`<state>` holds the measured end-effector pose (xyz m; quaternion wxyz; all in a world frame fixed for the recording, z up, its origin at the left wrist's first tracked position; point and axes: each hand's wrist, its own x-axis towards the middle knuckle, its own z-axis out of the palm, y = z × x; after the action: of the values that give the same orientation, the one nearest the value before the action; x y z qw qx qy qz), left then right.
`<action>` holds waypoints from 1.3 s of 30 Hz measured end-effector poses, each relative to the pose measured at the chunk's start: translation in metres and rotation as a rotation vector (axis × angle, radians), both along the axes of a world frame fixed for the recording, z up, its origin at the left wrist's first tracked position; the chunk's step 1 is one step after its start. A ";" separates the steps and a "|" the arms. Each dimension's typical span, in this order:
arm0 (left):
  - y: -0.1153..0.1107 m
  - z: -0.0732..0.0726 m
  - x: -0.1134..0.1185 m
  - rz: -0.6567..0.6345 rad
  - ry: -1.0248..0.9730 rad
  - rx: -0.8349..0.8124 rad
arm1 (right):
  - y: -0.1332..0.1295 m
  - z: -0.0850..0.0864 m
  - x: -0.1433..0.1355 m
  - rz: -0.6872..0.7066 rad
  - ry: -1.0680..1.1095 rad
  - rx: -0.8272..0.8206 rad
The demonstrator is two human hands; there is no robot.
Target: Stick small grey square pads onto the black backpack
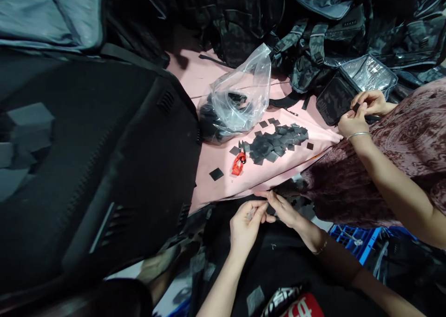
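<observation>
Above my lap, my left hand (244, 225) and my right hand (284, 210) meet at the table's near edge. Between their fingertips is a small dark fabric square (271, 209), partly covered by the fingers. The left fingers are curled into a pinch at its left side, and a small pale bit, too unclear to name, shows in that hand. My right hand comes from the right, its fingers along the piece. On the pink cloth beyond them lie a heap of dark squares (272, 145) and small black snips (241, 152) with red wrapping (238, 164).
A clear plastic bag (244, 94) of dark items stands behind the heap. A big black backpack panel (132, 145) fills the left. At right, a co-worker's hands (362, 112) hold a small dark piece near a camouflage pouch (331, 101). A blue crate (369, 247) sits below; backpacks line the back.
</observation>
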<state>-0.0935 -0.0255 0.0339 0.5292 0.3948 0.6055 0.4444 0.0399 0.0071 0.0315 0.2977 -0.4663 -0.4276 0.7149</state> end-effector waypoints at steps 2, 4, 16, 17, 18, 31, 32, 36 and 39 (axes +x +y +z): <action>0.000 -0.001 0.002 0.044 0.037 0.011 | -0.003 0.001 -0.002 0.017 0.057 -0.036; 0.001 -0.002 0.001 0.131 -0.045 0.009 | -0.002 0.001 -0.002 0.054 0.201 -0.126; 0.002 0.013 -0.020 0.259 -0.732 -0.229 | 0.023 -0.014 0.003 -0.151 0.181 -0.098; 0.001 0.013 -0.018 0.232 -0.730 -0.226 | 0.025 -0.013 0.002 -0.141 0.165 -0.087; 0.002 0.014 -0.016 0.210 -0.736 -0.212 | 0.027 -0.011 0.002 -0.118 0.146 -0.077; 0.020 0.028 -0.014 -0.005 -0.224 -0.029 | 0.032 0.018 0.005 0.314 -0.078 0.098; 0.020 0.029 -0.015 -0.060 -0.170 -0.022 | 0.030 0.020 0.006 0.343 -0.089 0.093; 0.018 0.029 -0.012 -0.086 0.008 0.041 | 0.021 0.025 0.007 0.321 -0.048 0.106; 0.014 0.023 -0.007 0.041 0.117 0.076 | 0.017 0.024 0.005 0.188 -0.079 0.152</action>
<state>-0.1007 -0.0115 0.0573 0.4683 0.4274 0.6259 0.4542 0.0448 0.0244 0.0559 0.2469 -0.4279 -0.5340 0.6862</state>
